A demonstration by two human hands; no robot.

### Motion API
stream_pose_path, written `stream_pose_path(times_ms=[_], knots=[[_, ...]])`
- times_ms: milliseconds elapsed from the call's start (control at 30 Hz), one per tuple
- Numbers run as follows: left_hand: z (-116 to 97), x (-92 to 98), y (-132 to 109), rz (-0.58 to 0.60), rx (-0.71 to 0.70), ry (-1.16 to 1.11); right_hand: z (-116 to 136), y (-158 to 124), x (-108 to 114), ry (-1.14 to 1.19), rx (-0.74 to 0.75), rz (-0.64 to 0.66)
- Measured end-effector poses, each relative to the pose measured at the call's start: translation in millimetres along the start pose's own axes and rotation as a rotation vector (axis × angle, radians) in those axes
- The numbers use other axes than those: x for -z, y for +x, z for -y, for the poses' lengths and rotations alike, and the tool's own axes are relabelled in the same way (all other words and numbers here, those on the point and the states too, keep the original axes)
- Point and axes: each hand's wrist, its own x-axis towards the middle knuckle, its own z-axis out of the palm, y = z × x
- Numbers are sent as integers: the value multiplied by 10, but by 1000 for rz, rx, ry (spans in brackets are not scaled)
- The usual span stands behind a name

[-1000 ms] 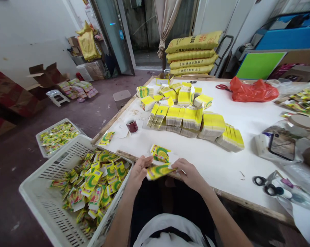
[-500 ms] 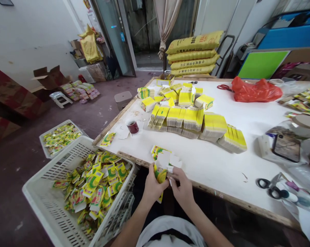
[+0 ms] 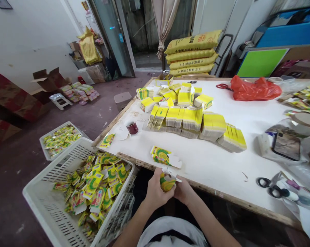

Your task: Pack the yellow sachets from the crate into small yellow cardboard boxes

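My left hand (image 3: pixel 155 190) is wrapped round a small yellow and green carton (image 3: pixel 167 182), held just off the table's front edge. The carton's top is open, with white flaps standing out and a hollow inside. At its right side my right hand (image 3: pixel 183 192) is closed against the carton, its fingertips mostly hidden. Just beyond, a flattened yellow carton (image 3: pixel 160 155) with white flaps lies on the white table (image 3: pixel 211 175).
A white crate (image 3: pixel 39 195) full of yellow packets stands at left, with a smaller tray (image 3: pixel 43 142) behind. Stacked flat cartons (image 3: pixel 193 118) cross the table. Also there are a dark red mug (image 3: pixel 132 128), a red bag (image 3: pixel 255 89), a phone (image 3: pixel 287 146) and scissors (image 3: pixel 269 188).
The carton in my hands has turned so its open top faces up. My right hand has moved down and in against it, uncovering the flattened carton on the table.
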Motion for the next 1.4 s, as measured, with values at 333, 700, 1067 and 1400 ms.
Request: stream_pose_path(times_ms=[333,700,1067,1400], knots=[[-45,37,79,57,79,72,93,-70,6,-26,273,85],[57,117,87,155,-10,380,89,54,158,-503,333,-160],[129,109,120,92,-79,613,109,28,116,-338,165,-168],[120,78,43,216,-80,750,-178,242,394,-378,96,-249]])
